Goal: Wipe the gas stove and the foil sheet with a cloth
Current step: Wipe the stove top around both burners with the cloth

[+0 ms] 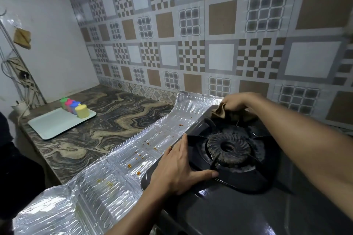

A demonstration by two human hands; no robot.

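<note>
The black gas stove (pixel 225 208) fills the lower right, its round burner (pixel 228 148) under a pan support. My right hand (pixel 236 102) grips a brown cloth (pixel 232 115) at the stove's far left corner, pressing it onto the top. My left hand (pixel 177 166) rests flat on the stove's left edge, fingers straight, thumb pointing toward the burner. The shiny embossed foil sheet (pixel 114 162) lies along the stove's left side and curls up at the back wall. Orange food crumbs (pixel 138 155) dot it.
A marbled countertop (pixel 107 124) stretches to the left. On it sits a pale tray (pixel 55 123) with several coloured plastic containers (pixel 76 108) at its far end. A white cup (pixel 20 108) and a power strip stand by the left wall. Patterned tiles back the counter.
</note>
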